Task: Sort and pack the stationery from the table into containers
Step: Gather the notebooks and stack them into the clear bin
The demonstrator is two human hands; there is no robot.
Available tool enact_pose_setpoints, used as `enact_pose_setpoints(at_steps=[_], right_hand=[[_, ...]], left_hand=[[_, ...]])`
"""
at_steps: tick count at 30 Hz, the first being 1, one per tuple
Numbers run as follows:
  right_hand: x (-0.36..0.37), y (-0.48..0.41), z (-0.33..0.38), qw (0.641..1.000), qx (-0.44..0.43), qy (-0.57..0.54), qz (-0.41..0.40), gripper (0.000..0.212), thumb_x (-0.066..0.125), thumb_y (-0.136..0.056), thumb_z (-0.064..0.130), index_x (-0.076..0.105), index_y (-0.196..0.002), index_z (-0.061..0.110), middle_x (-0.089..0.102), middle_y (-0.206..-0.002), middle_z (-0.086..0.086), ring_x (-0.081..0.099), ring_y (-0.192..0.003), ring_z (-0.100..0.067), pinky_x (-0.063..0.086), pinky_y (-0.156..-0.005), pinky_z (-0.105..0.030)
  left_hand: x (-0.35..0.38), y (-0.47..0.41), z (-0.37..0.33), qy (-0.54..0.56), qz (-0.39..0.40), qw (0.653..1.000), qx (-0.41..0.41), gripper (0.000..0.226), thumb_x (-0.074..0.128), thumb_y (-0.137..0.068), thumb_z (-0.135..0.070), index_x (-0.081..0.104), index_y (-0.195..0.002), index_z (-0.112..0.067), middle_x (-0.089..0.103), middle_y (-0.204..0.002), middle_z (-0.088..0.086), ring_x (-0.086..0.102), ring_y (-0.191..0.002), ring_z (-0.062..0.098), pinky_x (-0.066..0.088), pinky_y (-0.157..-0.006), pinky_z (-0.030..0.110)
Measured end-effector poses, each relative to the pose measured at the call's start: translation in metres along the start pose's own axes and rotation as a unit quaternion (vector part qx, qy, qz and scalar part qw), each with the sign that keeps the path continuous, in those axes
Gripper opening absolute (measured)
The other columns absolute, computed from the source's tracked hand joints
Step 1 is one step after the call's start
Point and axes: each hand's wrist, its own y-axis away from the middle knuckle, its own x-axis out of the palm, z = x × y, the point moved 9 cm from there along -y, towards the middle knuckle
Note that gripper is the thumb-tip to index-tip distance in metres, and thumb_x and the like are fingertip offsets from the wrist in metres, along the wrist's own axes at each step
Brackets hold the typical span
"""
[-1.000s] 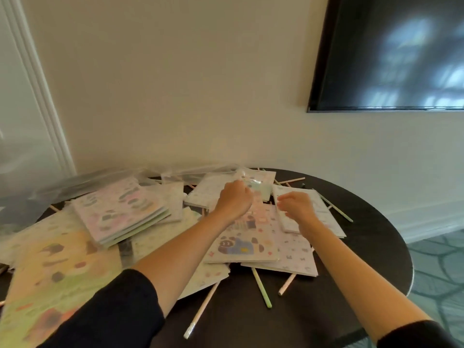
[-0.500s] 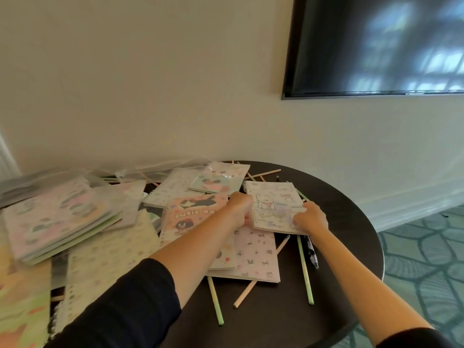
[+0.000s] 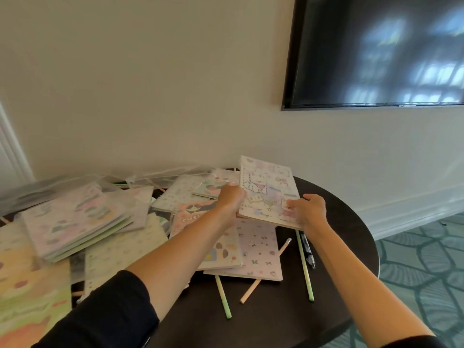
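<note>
A white notebook with a cartoon dog [image 3: 268, 189] is tilted up off the pile at the back of the round dark table [image 3: 351, 237]. My left hand [image 3: 229, 199] grips its left edge and my right hand [image 3: 310, 209] grips its near right corner. Under it lie a pink notebook [image 3: 198, 217] and a white patterned notebook [image 3: 258, 254]. Several pencils lie loose on the table, among them a green pencil [image 3: 305, 267], a peach pencil [image 3: 263, 272] and another green pencil [image 3: 223, 297]. A dark pen [image 3: 308, 252] lies beside them.
A stack of pastel notebooks [image 3: 75, 219] sits at the left, with larger pastel sheets [image 3: 27, 292] at the near left. Clear plastic bags [image 3: 75, 184] lie along the back by the wall. A dark screen [image 3: 376, 51] hangs on the wall. Patterned carpet [image 3: 426, 262] lies right.
Both hands have lifted the cartoon dog notebook off the pile and tilted it up. The view has shifted right.
</note>
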Motion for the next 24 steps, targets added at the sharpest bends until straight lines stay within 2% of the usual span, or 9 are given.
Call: enact_pose_setpoints(at_steps=[2, 5, 7, 9, 12, 15, 18, 22, 24], right_hand=[[0.022, 0.013, 0.003, 0.991, 0.044, -0.112, 0.065, 0.05, 0.063, -0.085, 0.002, 0.042, -0.13, 0.005, 0.057, -0.099, -0.007, 0.066, -0.078, -0.023, 0.057, -0.076, -0.04], [0.062, 0.04, 0.011, 0.958, 0.1, -0.209, 0.168, 0.054, 0.058, -0.084, -0.003, 0.041, -0.134, 0.007, 0.057, -0.117, -0.016, 0.063, -0.091, -0.03, 0.054, -0.072, -0.043], [0.091, 0.061, 0.02, 0.928, 0.103, -0.276, 0.229, 0.054, 0.049, -0.087, -0.011, 0.038, -0.137, 0.005, 0.055, -0.123, -0.019, 0.058, -0.106, -0.034, 0.051, -0.081, -0.046], [0.116, 0.079, 0.026, 0.904, 0.101, -0.324, 0.26, 0.049, 0.042, -0.089, -0.015, 0.038, -0.136, -0.001, 0.051, -0.13, -0.021, 0.051, -0.119, -0.038, 0.044, -0.094, -0.051], [0.153, 0.103, 0.034, 0.881, 0.108, -0.381, 0.259, 0.05, 0.036, -0.091, -0.017, 0.034, -0.139, -0.002, 0.045, -0.137, -0.023, 0.045, -0.125, -0.04, 0.036, -0.101, -0.054], [0.184, 0.124, 0.042, 0.864, 0.095, -0.426, 0.253, 0.054, 0.036, -0.09, -0.018, 0.033, -0.14, 0.003, 0.046, -0.136, -0.02, 0.045, -0.124, -0.038, 0.04, -0.094, -0.051], [0.217, 0.15, 0.045, 0.842, 0.1, -0.439, 0.296, 0.049, 0.036, -0.088, -0.02, 0.039, -0.132, 0.002, 0.056, -0.118, -0.015, 0.048, -0.12, -0.036, 0.042, -0.095, -0.048], [0.235, 0.16, 0.047, 0.842, 0.094, -0.411, 0.335, 0.036, 0.04, -0.088, -0.01, 0.043, -0.12, 0.004, 0.058, -0.103, -0.016, 0.059, -0.092, -0.03, 0.052, -0.082, -0.044], [0.229, 0.154, 0.046, 0.843, 0.098, -0.421, 0.321, 0.026, 0.043, -0.09, 0.002, 0.045, -0.116, 0.002, 0.06, -0.1, -0.018, 0.06, -0.09, -0.03, 0.051, -0.085, -0.045]], left_hand=[[-0.027, 0.01, -0.013, -0.017, -0.016, 0.999, 0.043, 0.024, 0.044, -0.091, -0.001, 0.054, -0.112, -0.006, 0.062, -0.111, 0.01, 0.062, -0.095, 0.026, 0.052, -0.087, 0.043], [-0.074, 0.032, -0.028, -0.011, -0.025, 0.996, 0.087, 0.012, 0.05, -0.091, -0.005, 0.058, -0.095, -0.013, 0.063, -0.088, 0.001, 0.061, -0.069, 0.017, 0.051, -0.058, 0.027], [-0.108, 0.044, -0.028, -0.01, -0.032, 0.996, 0.088, 0.011, 0.053, -0.09, -0.008, 0.06, -0.097, -0.012, 0.063, -0.082, 0.001, 0.06, -0.064, 0.015, 0.049, -0.051, 0.025], [-0.138, 0.05, -0.018, 0.022, -0.046, 0.997, 0.054, 0.009, 0.056, -0.088, -0.012, 0.062, -0.094, -0.01, 0.064, -0.078, 0.004, 0.061, -0.064, 0.018, 0.052, -0.052, 0.027], [-0.177, 0.061, -0.001, 0.124, -0.075, 0.989, 0.028, 0.009, 0.056, -0.088, -0.012, 0.061, -0.091, -0.005, 0.066, -0.082, 0.012, 0.063, -0.07, 0.024, 0.054, -0.068, 0.039], [-0.203, 0.07, 0.017, 0.222, -0.108, 0.968, 0.046, 0.016, 0.055, -0.088, -0.003, 0.058, -0.103, -0.001, 0.066, -0.092, 0.012, 0.065, -0.077, 0.023, 0.055, -0.071, 0.037], [-0.221, 0.082, 0.036, 0.26, -0.138, 0.954, 0.057, 0.028, 0.054, -0.089, 0.0, 0.055, -0.115, -0.008, 0.065, -0.104, 0.009, 0.065, -0.081, 0.021, 0.056, -0.072, 0.037], [-0.261, 0.09, 0.036, 0.252, -0.181, 0.949, 0.057, 0.026, 0.053, -0.091, -0.002, 0.052, -0.115, -0.013, 0.064, -0.104, 0.006, 0.064, -0.085, 0.024, 0.055, -0.066, 0.035], [-0.283, 0.09, 0.03, 0.232, -0.184, 0.954, 0.05, 0.026, 0.055, -0.089, -0.003, 0.053, -0.114, -0.011, 0.065, -0.099, 0.008, 0.066, -0.078, 0.025, 0.056, -0.061, 0.035]])
